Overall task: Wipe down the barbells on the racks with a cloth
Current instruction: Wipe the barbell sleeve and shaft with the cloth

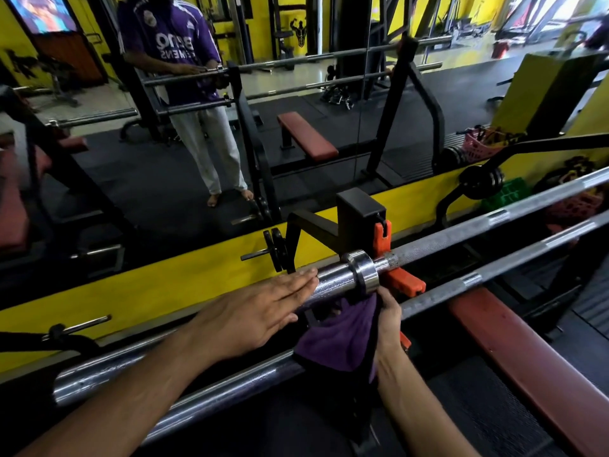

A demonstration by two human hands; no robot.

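Two steel barbells lie on a black rack with orange hooks (400, 282). The upper barbell (445, 240) runs from lower left to upper right, with a thick chrome sleeve and collar (361, 272). My left hand (260, 311) rests flat on that sleeve, fingers straight. My right hand (389, 321) grips a purple cloth (339, 341) just below the collar; the cloth hangs down over the lower barbell (230, 384). The cloth hides part of my right fingers.
A red padded bench (527, 357) sits under the bars at right. A yellow ledge (164, 288) and a wall mirror lie ahead, reflecting a person, a bench and racks. Small plates (276, 249) hang on a peg. Pink and green baskets (507, 192) stand at right.
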